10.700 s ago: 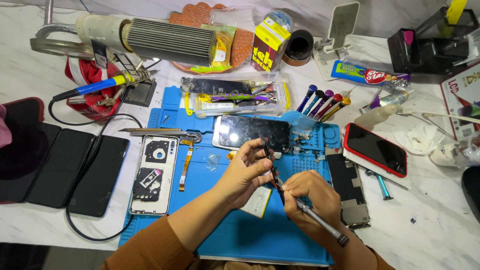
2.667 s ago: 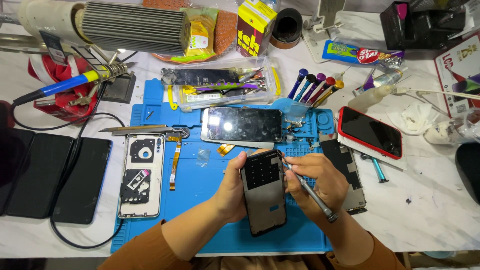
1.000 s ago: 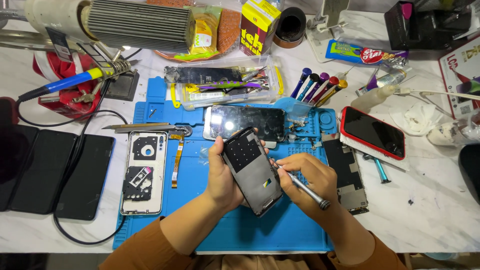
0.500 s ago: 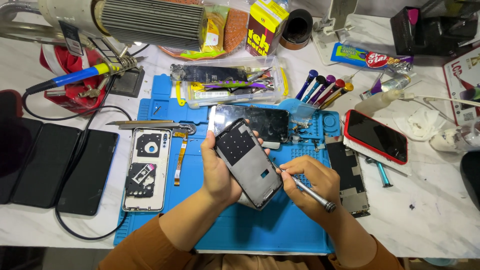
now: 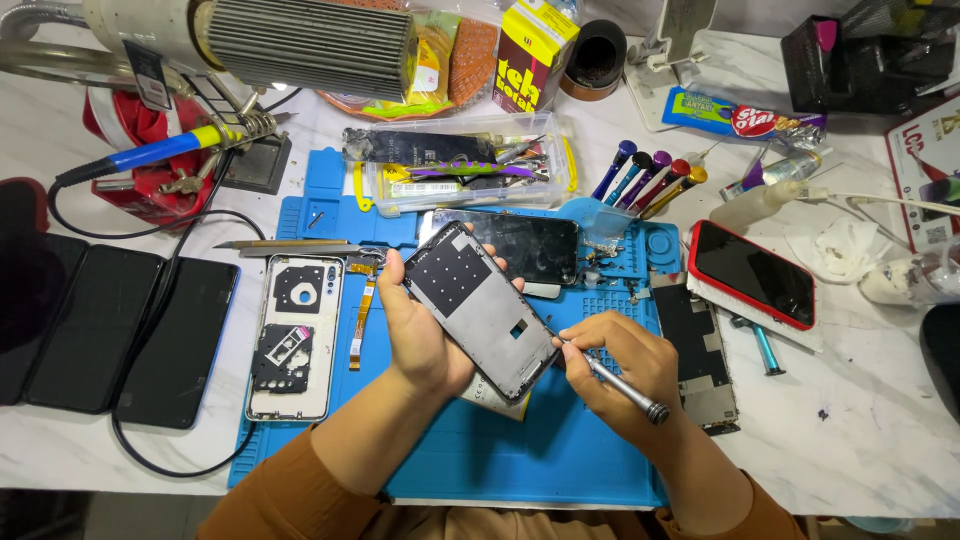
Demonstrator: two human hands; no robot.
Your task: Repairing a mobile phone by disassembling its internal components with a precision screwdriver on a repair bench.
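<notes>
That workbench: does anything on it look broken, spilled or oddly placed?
Nothing spilled. Several phones lie opened: a white phone frame with its back off on the blue mat, and a bare dark circuit board beside the right hand. The left hand holds a grey phone panel tilted.

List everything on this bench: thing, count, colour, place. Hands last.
phone frame: one, grey, tilted in the left hand
screwdriver: one, metal, in the right hand
work mat: one, blue, centre
open phone shell: one, white, mat's left edge
screen panel: one, black, behind the frame
dark phones: three, black, left
red-cased phone: one, right
screwdriver set: five, coloured handles, mat's top right
parts tray: one, clear, top centre
soldering iron: one, blue-yellow, top left
left hand: grips the frame
right hand: beside the frame
</notes>
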